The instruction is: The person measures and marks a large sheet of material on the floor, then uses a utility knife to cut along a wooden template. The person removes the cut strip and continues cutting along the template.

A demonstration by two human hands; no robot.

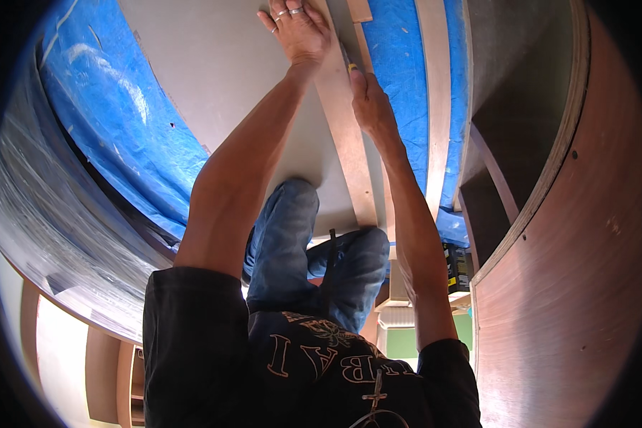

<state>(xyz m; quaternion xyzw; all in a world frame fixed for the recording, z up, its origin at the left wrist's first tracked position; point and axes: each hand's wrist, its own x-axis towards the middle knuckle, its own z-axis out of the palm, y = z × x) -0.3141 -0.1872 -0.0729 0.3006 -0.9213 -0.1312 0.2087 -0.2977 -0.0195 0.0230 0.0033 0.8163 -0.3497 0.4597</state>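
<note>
My left hand (297, 32) rests with its fingers apart at the top of the view, pressing on a pale wooden strip (346, 160) that lies over a grey board (192, 68). My right hand (371, 103) is closed around a utility knife (352, 66) with some yellow on it, held along the strip's right edge. The knife's blade is too small to make out clearly. Both my knees are bent at the board's lower part.
Blue sheeting (114, 100) borders the board, with more wooden strips (435, 107) on the right. Clear plastic (57, 228) hangs at left. A large plywood panel (571, 285) with a curved-looking edge stands at right. A black box (456, 267) sits beyond my right arm.
</note>
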